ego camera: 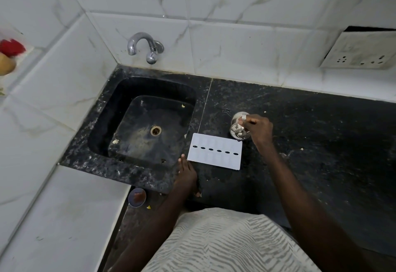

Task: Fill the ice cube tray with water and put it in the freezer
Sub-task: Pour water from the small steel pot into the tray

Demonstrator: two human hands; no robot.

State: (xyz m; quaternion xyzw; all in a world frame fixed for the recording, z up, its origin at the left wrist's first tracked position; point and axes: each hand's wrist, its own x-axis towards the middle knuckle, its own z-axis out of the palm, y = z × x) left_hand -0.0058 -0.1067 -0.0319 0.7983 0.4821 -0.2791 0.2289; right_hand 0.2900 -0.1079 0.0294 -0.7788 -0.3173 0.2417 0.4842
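A white ice cube tray [215,153], with a row of dark oval slots along its middle, lies flat on the black granite counter [310,143] just right of the sink. My right hand [260,131] is closed on a small steel vessel [237,127] right behind the tray's far right corner. I cannot tell whether the vessel is tilted or holds water. My left hand [186,170] lies flat on the counter with its fingertips at the tray's near left corner, holding nothing.
A black sink [120,108] with a centre drain fills the counter's left part, under a chrome tap [145,46] on the tiled wall. A socket plate [362,49] is on the right wall. Red and yellow items [8,55] sit on the left ledge. A small round cup [137,197] is below the counter edge.
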